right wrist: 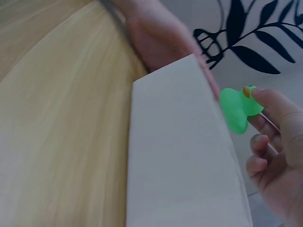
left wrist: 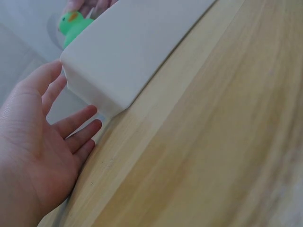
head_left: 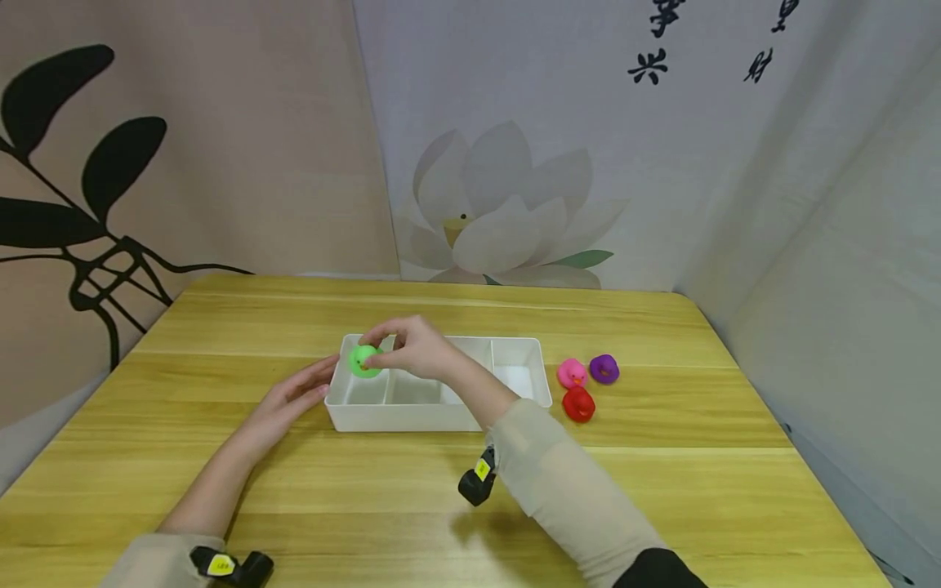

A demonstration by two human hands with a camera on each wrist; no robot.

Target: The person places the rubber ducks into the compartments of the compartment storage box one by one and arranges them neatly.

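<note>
My right hand [head_left: 421, 349] pinches a green rubber duck [head_left: 360, 362] between thumb and fingertips, above the leftmost compartment of a white divided box [head_left: 408, 419]. In the right wrist view the duck [right wrist: 233, 106] is held by its head, its orange beak beside the thumb. My left hand [head_left: 290, 402] lies along the left end of the box with its fingers extended. Seen from the left wrist, that hand [left wrist: 47, 137] has fingertips right at the box's end wall [left wrist: 92, 92], and nothing is in its palm.
Right of the box, a pink rubber duck [head_left: 572, 373], a purple one [head_left: 604, 369] and a red one [head_left: 579, 405] stand close together on the wooden table [head_left: 382, 498]. Low dividers [head_left: 492, 354] split the box inside. A printed curtain [head_left: 294, 147] hangs behind the table.
</note>
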